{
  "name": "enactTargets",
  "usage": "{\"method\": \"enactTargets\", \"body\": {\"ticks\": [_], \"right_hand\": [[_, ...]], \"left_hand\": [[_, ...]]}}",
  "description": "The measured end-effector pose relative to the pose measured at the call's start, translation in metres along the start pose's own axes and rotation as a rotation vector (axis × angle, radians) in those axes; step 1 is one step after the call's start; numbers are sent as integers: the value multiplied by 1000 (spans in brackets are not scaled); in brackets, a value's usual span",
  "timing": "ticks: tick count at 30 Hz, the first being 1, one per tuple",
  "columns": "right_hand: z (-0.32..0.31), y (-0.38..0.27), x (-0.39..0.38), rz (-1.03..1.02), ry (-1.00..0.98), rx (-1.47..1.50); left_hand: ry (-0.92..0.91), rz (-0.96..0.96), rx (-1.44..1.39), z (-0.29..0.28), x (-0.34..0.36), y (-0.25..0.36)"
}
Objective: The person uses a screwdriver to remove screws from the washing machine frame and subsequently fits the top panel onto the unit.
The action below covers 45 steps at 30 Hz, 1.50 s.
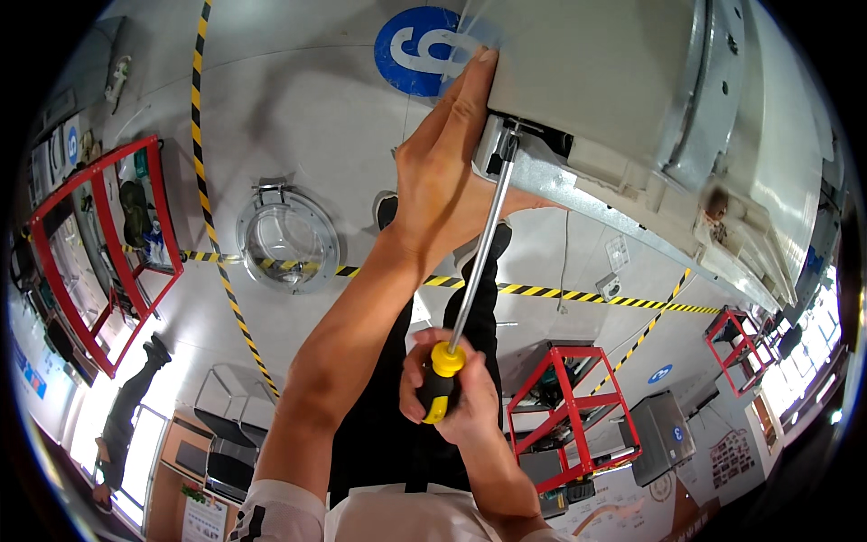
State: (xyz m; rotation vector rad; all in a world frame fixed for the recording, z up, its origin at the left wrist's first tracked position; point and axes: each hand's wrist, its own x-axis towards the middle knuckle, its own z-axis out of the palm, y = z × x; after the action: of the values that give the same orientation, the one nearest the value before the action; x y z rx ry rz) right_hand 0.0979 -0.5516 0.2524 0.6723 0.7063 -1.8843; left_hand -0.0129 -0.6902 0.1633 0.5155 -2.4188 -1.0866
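Note:
My right hand [459, 397] is wrapped round the yellow and black handle of a long screwdriver [483, 248]. The metal shaft slants up, away from me, and its tip meets the dark gap at the corner of a large white appliance [587, 72]. Against that corner rests my left hand [442, 163], its fingers stretched along the casing's left side and partly hidden there. The thumb side reaches below a bare metal edge strip [578, 190] of the appliance. Whatever the screwdriver tip engages is too small to make out.
A round glass door with a metal rim [287, 239] lies on the grey floor at left. Red-framed carts [99, 253] stand at left and at lower right [573, 415]. Yellow-black tape [506, 289] crosses the floor. Another person [126, 406] is at the far left.

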Motion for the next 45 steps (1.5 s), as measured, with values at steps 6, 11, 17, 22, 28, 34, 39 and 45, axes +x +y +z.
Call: {"method": "enactTargets", "body": {"ticks": [6,11,17,22,28,34,39,45], "right_hand": [[-9,9,-4,-111,59,-116],[-7,5,3,-42,12,-98],[-14,5,-8,-170,146,-388],[-15,7,-7,-157,109,-113],[-12,9,-4,-202,58,26],[-16,12,-11,-96,-111,185],[-2,8,-7,112,-139,81],[-10,20,0,-356,196,-296]], "left_hand": [[94,65,-85,1,3,0],[165,100,-179,3,6,0],[64,40,-115,1,3,1],[19,3,-98,-1,2,4],[-30,-41,-67,1,-3,3],[-4,-4,-51,1,0,2],[-14,54,-15,-1,1,3],[-24,0,-40,-5,2,6]]}}
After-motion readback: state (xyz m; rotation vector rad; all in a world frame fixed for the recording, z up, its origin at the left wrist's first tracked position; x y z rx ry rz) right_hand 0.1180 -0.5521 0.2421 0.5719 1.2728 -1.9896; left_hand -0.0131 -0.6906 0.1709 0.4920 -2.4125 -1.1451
